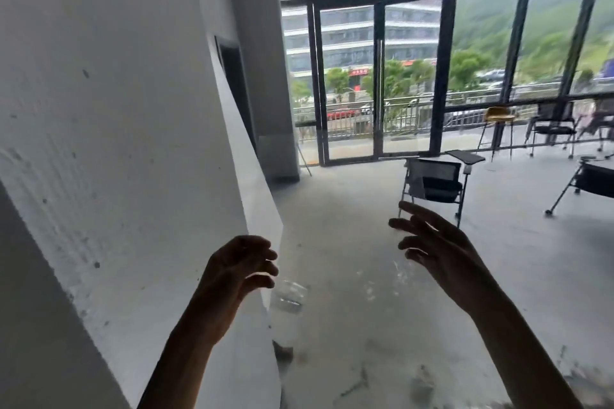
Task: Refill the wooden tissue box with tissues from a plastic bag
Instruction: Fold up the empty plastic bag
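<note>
No wooden tissue box, tissues or plastic bag show in the head view. My left hand (237, 267) is raised in front of a white wall's corner, fingers curled loosely and apart, holding nothing. My right hand (438, 249) hangs in the air over the grey floor, fingers spread, palm turned left, also holding nothing. Both forearms reach up from the bottom edge. A faint clear shape (289, 297) lies just right of my left hand; I cannot tell what it is.
A white wall (133, 143) fills the left half, its corner edge running down the middle. Grey concrete floor (365, 325) stretches ahead to glass doors (378, 83). Black chairs (435, 183) and a yellow stool (496, 116) stand at the right.
</note>
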Action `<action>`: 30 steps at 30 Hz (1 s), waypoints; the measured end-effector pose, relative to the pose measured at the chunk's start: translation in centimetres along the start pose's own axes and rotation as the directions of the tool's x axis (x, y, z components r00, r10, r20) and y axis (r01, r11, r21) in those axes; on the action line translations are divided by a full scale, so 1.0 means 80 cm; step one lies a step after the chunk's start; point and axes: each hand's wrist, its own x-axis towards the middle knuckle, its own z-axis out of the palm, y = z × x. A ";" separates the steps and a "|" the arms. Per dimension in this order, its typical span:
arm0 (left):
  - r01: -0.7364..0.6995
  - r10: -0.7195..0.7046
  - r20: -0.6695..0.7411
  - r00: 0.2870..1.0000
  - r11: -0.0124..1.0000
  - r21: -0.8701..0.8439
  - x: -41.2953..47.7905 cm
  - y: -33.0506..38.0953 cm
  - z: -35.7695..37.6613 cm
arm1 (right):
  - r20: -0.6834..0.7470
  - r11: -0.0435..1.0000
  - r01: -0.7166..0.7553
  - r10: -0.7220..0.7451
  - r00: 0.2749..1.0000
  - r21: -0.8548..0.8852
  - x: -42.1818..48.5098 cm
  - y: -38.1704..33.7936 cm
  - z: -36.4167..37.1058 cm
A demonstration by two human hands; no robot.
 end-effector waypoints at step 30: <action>-0.404 0.403 0.363 0.840 0.911 -0.078 0.122 0.026 -0.011 | 0.151 0.961 0.265 -0.252 0.956 -0.073 0.077 -0.040 -0.037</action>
